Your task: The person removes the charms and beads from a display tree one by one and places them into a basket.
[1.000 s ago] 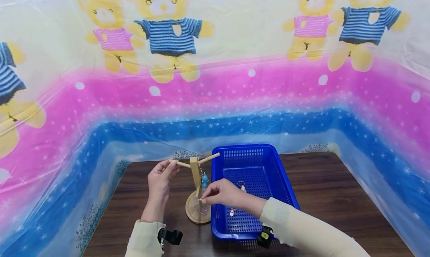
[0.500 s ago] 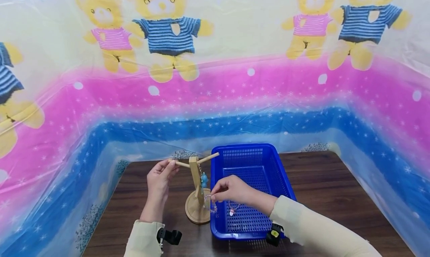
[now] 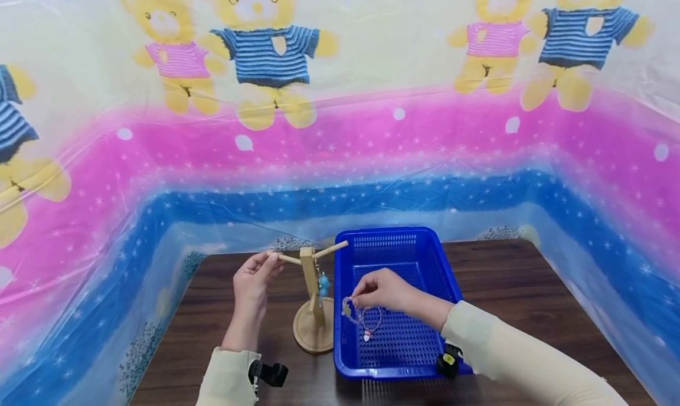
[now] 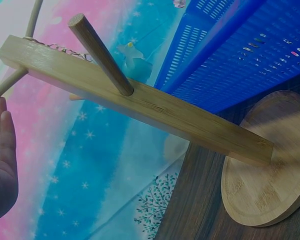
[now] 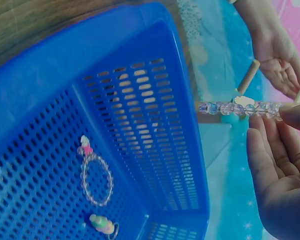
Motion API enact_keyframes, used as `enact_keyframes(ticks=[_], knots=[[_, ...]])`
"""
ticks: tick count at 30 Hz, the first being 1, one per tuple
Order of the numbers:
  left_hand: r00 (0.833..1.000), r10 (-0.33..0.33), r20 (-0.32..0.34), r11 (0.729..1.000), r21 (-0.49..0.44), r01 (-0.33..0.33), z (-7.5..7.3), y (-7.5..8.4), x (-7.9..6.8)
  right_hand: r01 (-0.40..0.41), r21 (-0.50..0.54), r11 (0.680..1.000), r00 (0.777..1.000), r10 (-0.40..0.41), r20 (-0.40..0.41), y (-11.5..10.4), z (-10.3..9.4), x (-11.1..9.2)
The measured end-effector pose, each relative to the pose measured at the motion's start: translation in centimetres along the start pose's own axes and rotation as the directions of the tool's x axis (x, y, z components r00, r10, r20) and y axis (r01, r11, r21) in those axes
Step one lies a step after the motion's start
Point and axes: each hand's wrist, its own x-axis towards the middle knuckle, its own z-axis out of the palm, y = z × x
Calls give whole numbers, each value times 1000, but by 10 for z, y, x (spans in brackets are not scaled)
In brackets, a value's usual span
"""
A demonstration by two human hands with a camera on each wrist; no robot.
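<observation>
My left hand pinches the end of a left-hand peg on a wooden peg stand. In the right wrist view, my right hand pinches a bracelet of clear, faintly pink beads between thumb and finger. That bracelet hangs over the left side of the blue basket, with a pale charm on it. A blue figure keychain hangs by a chain near the stand's top. Inside the basket lies another beaded bracelet with a red-and-white charm.
A small green-and-pale figure keychain with a ring also lies in the basket. The stand's round base is close beside the basket's left wall. Dark wooden table extends to the right. A patterned cloth surrounds the table.
My right hand has moved right, carrying the beaded bracelet from beside the stand's lower peg to over the basket. My left hand has stayed on its peg.
</observation>
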Motion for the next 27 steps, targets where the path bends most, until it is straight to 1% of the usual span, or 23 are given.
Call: enact_keyframes(ticks=[7, 11, 15, 19, 24, 27], knots=[[1000, 24, 16, 1000, 5, -24, 1, 0, -1, -59, -45, 997, 998, 57, -34, 5, -12, 5], [999, 20, 26, 1000, -14, -20, 0, 1, -3, -71, -52, 996, 997, 69, -37, 10, -18, 9], [1000, 9, 25, 999, -33, -8, 1, 2, -3, -84, -40, 996, 995, 82, -54, 16, -24, 14], [1000, 2, 17, 999, -35, -2, 1, 1, -3, -119, -17, 993, 990, 117, -81, 25, -27, 20], [1000, 1, 12, 1000, -19, 0, 0, 1, -3, -154, -4, 988, 982, 153, -109, 34, -29, 29], [1000, 3, 7, 1000, -12, -3, 0, 0, -3, -160, 0, 987, 981, 159, -115, 39, -30, 35]])
